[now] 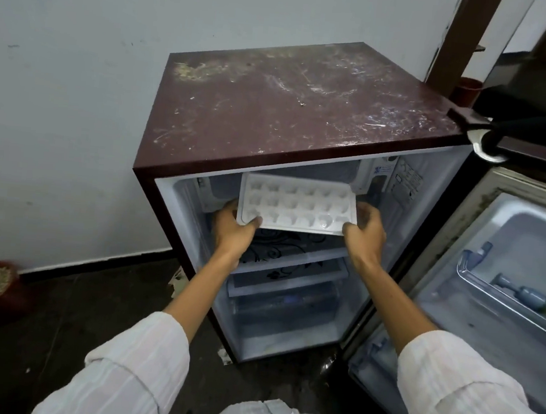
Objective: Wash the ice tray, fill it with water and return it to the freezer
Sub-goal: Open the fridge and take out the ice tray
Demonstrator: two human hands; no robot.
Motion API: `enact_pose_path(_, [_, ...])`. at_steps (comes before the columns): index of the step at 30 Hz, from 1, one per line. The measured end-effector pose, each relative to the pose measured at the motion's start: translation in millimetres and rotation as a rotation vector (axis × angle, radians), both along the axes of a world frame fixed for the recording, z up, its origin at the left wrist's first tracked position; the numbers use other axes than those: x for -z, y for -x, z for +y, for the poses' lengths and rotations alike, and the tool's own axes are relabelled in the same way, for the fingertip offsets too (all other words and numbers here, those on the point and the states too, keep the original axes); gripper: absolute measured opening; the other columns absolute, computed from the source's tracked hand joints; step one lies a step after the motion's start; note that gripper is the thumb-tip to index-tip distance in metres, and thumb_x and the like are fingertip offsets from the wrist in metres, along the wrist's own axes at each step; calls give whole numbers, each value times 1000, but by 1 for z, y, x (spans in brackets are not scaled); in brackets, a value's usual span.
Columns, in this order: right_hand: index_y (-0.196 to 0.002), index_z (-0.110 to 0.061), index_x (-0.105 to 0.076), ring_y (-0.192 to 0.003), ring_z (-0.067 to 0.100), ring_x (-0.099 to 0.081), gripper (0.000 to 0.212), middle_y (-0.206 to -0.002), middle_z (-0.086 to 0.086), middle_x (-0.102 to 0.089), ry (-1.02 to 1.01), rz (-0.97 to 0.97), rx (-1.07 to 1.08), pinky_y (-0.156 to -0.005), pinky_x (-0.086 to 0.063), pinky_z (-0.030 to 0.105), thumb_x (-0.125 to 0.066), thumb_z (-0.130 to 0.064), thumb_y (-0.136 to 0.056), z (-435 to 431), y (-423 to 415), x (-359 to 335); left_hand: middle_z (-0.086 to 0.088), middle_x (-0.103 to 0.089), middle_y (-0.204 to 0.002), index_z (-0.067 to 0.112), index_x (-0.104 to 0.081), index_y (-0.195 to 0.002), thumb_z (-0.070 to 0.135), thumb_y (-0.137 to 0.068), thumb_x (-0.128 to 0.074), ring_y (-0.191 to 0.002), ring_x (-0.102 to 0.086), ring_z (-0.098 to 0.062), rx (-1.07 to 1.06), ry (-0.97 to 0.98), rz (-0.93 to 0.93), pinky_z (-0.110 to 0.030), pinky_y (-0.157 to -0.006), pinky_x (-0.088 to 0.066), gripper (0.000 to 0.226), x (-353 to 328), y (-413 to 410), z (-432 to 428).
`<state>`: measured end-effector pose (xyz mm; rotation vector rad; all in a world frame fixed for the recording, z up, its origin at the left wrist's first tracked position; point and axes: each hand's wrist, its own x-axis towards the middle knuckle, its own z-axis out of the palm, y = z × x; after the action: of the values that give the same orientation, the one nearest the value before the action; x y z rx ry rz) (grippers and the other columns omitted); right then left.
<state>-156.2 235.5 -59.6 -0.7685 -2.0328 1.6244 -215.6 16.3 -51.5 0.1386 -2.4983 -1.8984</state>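
Head view: a white plastic ice tray [298, 209] is held in front of the freezer compartment [280, 177] at the top of a small scratched maroon fridge [290, 109]. The left hand [231, 233] pinches the tray's near left corner, thumb on the rim and fingers curled beneath. The right hand [364, 236] grips the near right corner, thumb on top and fingers wrapped round the right edge. The cells look glossy, possibly filled; I cannot tell. The fridge door [487, 308] stands open on the right, and a black-patterned shelf [287, 251] lies just below the tray.
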Motion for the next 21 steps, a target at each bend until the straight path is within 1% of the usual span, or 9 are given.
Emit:
enact_pose_path(3, [-138, -16, -47, -112, 13, -54, 64, -130, -2, -54, 33, -35, 34, -92, -48, 28, -56, 0, -78, -3, -20, 8, -1, -68, -113, 12, -63, -122, 13, -84, -76, -102, -65, -18, 42, -33, -44, -32, -90, -54, 41, 7, -6, -8])
enact_pose_path(5, [-137, -19, -49, -113, 15, -56, 66, -131, 0, -53, 56, -51, 41, -93, -52, 32, -55, 3, -75, -5, -34, 15, -3, -69, -111, 13, -64, -117, 19, -91, -70, -100, -65, -18, 32, -62, -64, -30, -87, -53, 27, 8, -10, -12])
enact_pose_path(6, [-136, -20, -50, -113, 16, -56, 67, -131, 0, -53, 69, -63, 47, -89, -53, 32, -55, 4, -74, -5, -42, 18, -4, -69, -109, 14, -65, -113, 21, -94, -65, -99, -64, -18, 34, -78, -69, -28, -85, -52, 20, 8, -12, -13])
enact_pose_path(8, [-133, -22, -53, -110, 17, -57, 67, -128, 0, -55, 93, -95, 64, -80, -52, 25, -55, 6, -72, -7, -58, 24, -5, -70, -107, 17, -66, -106, 21, -98, -59, -96, -64, -16, 56, -114, -78, -24, -81, -50, 12, 12, -15, -16])
enact_pose_path(12, [-128, -21, -59, -103, 15, -61, 68, -116, -2, -64, 163, -97, 126, -74, -48, 23, -54, 5, -66, -14, -92, 32, -3, -70, -103, 16, -68, -103, 20, -100, -56, -92, -64, -13, 139, -132, -111, -21, -76, -49, 13, 20, -22, -19])
enact_pose_path(15, [-125, -17, -61, -94, 7, -62, 63, -111, -3, -68, 237, -61, 198, -69, -47, 18, -50, 13, -71, -20, -118, 33, -1, -70, -100, 19, -68, -96, 19, -99, -57, -91, -64, -12, 226, -141, -157, -21, -76, -49, 12, 24, -28, -17])
enact_pose_path(16, [-125, -17, -62, -95, 6, -63, 63, -111, -5, -69, 254, -52, 217, -69, -47, 18, -49, 15, -72, -22, -128, 32, -1, -71, -100, 20, -68, -94, 19, -99, -57, -91, -65, -12, 263, -135, -171, -22, -77, -50, 12, 26, -30, -17])
enact_pose_path(19, [-119, -22, -67, -107, 15, -65, 62, -111, -6, -72, 278, -38, 283, -78, -49, 25, -49, 11, -70, -24, -159, 35, -5, -73, -102, 19, -70, -96, 20, -99, -58, -94, -68, -15, 375, -124, -200, -27, -80, -54, 12, 30, -36, -12])
enact_pose_path(21, [-114, -24, -70, -108, 22, -66, 56, -109, -3, -73, 305, -25, 338, -83, -52, 36, -50, 5, -70, -27, -183, 36, -4, -73, -101, 15, -70, -103, 18, -98, -61, -92, -69, -13, 441, -114, -207, -22, -77, -56, 11, 30, -42, -6])
